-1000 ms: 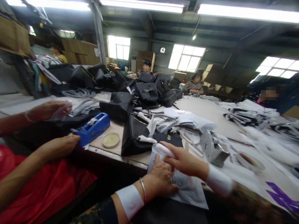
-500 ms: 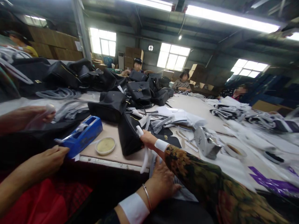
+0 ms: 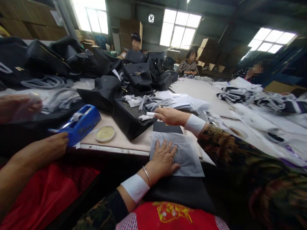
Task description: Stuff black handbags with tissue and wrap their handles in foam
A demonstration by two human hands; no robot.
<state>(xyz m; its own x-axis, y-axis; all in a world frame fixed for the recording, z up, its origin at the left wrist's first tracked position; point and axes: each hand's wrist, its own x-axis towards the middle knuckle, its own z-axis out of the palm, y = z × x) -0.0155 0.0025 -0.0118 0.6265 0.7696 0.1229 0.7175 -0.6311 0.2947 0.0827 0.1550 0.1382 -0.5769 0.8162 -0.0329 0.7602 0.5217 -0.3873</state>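
My left hand (image 3: pixel 165 158) lies flat, fingers spread, on a translucent whitish sheet (image 3: pixel 189 159) at the table's front edge. Below the sheet, a black leather-like piece (image 3: pixel 179 191) rests against my red apron. Just beyond it, my right hand (image 3: pixel 171 115) pinches a white strip (image 3: pixel 151 114) between thumb and fingers. That strip reaches over the top of a black handbag (image 3: pixel 130 119) tipped on its side. A flat black piece (image 3: pixel 166 127) sits under my right hand, partly covered by the sheet.
At left, a co-worker's hand (image 3: pixel 44 150) touches a blue tape dispenser (image 3: pixel 83 123); their other hand (image 3: pixel 21 107) holds clear film. Nearby lies a round dish (image 3: pixel 105 133). Black handbags (image 3: pixel 139 76) pile up behind. White papers (image 3: pixel 184 100) and wrapped bundles (image 3: pixel 235 92) cover the right.
My right hand has lifted away from my left, and the white strip now extends leftward instead of hanging down. The sheet under my left hand now shows spread flat. The view has tilted downward.
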